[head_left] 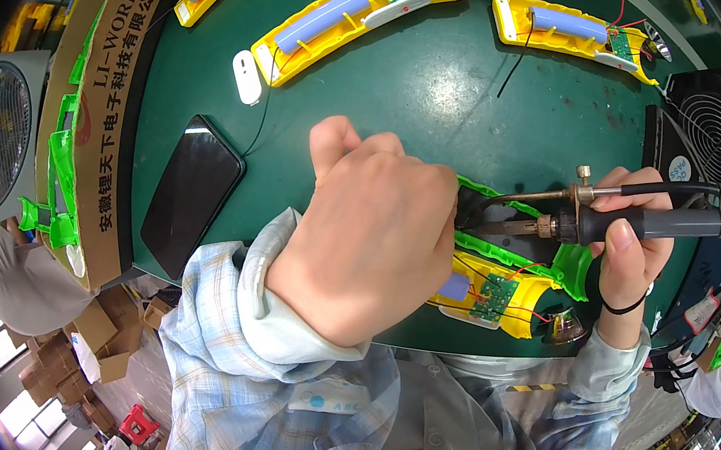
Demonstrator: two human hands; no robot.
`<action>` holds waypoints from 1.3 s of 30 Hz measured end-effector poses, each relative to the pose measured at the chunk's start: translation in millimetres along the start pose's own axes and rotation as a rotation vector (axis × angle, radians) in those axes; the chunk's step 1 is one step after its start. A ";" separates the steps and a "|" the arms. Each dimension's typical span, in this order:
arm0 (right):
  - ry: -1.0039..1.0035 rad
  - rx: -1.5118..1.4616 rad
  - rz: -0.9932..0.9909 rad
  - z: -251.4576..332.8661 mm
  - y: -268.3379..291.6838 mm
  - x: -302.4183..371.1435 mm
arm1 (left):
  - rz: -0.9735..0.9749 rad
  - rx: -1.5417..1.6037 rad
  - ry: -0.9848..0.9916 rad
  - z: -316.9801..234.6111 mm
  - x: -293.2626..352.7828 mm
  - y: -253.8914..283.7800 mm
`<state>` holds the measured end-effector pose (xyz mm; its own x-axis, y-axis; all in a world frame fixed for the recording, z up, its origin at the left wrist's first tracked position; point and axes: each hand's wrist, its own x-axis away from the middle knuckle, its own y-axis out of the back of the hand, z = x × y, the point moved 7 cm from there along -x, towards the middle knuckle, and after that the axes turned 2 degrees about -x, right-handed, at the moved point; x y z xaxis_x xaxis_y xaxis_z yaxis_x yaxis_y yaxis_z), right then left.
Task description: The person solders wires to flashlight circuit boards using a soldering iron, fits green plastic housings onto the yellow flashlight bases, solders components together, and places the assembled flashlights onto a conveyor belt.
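My right hand (627, 261) grips a soldering iron (645, 223) with a thin metal feed tube fixed along its top. Its tip points left, over a green plastic half-shell (573, 270) and close to my left fingers. My left hand (370, 233) is closed, knuckles up, at the left end of that shell; its fingertips and whatever they pinch are hidden. Nearer to me, a yellow half-shell (520, 325) holds a blue cylindrical cell (455, 286), partly covered by my left hand, and a green circuit board (495, 297). A shiny reflector (565, 326) lies at its right end.
Farther back on the green table (419, 112) lie a yellow half-shell (306, 62) and another (507, 26), both with cells and wires. A black smartphone (192, 191) and a white oval piece (247, 78) lie left. A cardboard box (116, 146) borders the left; a guarded fan (713, 136) stands right.
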<state>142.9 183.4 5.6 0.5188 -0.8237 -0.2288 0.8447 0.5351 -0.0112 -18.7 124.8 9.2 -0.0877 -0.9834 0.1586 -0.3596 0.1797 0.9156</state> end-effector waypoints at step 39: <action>0.064 0.044 0.035 3.6 -2.9 0.0 | -0.024 0.062 -0.037 8.3 15.0 16.6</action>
<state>141.0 181.2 9.1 0.5400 -0.7901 -0.2903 0.8318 0.5536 0.0403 -33.6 113.2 23.7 -0.1125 -0.9861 0.1219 -0.4191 0.1583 0.8940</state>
